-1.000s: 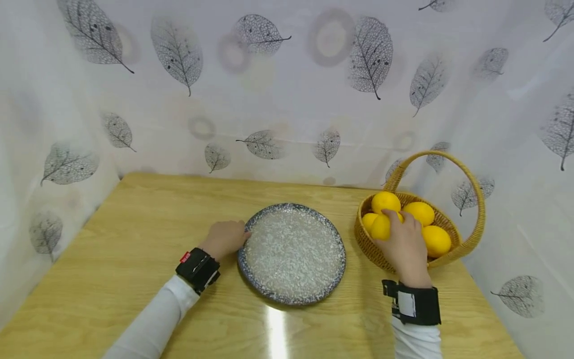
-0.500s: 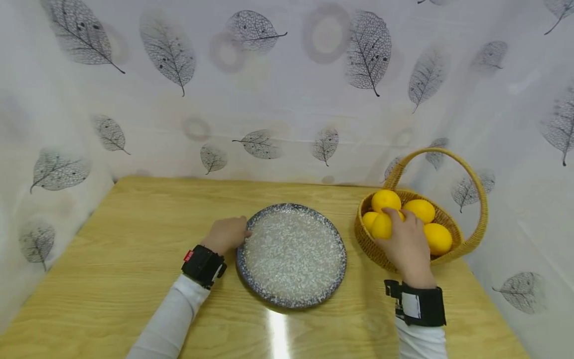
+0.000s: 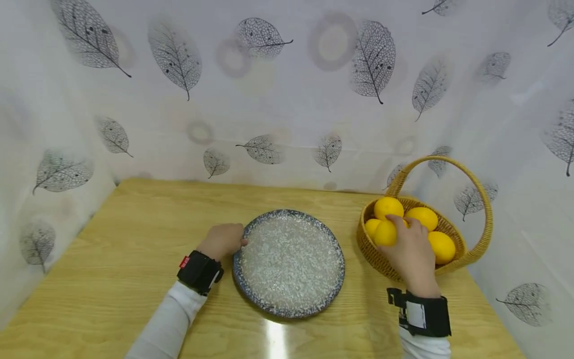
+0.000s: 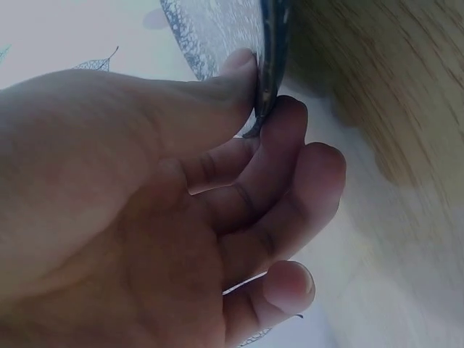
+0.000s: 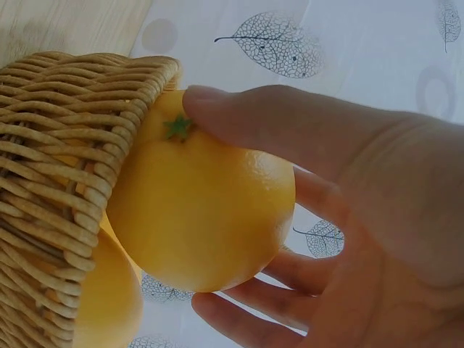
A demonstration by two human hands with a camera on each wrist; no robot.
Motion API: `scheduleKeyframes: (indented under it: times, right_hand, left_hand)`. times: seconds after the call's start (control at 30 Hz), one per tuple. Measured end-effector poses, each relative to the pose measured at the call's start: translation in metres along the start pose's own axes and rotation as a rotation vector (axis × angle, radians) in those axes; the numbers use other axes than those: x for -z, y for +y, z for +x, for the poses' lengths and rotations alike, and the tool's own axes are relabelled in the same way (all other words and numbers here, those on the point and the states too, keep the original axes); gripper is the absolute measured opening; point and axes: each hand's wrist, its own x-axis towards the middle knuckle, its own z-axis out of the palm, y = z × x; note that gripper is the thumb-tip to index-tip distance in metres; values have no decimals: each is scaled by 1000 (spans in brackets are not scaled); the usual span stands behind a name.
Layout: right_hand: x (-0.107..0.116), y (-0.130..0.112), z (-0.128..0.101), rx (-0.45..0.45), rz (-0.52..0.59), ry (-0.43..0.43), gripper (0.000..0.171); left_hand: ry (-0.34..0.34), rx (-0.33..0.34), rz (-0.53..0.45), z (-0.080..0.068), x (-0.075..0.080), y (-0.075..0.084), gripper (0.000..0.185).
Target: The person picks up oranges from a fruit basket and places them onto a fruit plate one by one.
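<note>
A person's two hands work over a light wooden tabletop [image 3: 134, 239] backed by a white curtain printed with grey leaves [image 3: 287, 89]. Near the middle of the tabletop, toward its near edge, lies a round speckled plate with a dark blue rim [image 3: 289, 263]. The left hand [image 3: 221, 240] sits at the plate's left edge; the left wrist view shows its thumb on top of the rim and curled fingers [image 4: 286, 156] beneath, pinching the edge. At the right edge of the tabletop stands a woven wicker basket with a hooped handle [image 3: 466, 257] holding several yellow-orange citrus fruits. The right hand [image 3: 412, 254] reaches over the basket's near wall and grips one of these fruits [image 3: 385, 233], the one nearest the left side of the basket. In the right wrist view the thumb lies across the top by the small green stem scar and the fingers [image 5: 254, 304] curl under the fruit, which rests against the basket's woven rim. Both wrists wear black straps over white sleeves.
</note>
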Motion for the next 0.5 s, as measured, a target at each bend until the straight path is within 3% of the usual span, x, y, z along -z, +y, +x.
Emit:
scheduleKeyframes:
  times: [0.3, 0.5]
  right_hand:
    - [0, -5, -2, -32, 1, 32, 71]
    - [2, -14, -2, 2, 33, 125, 68]
  left_hand:
    - [-13, 18, 5, -1, -6, 1, 27]
    - [-16, 41, 12, 1, -4, 5, 29]
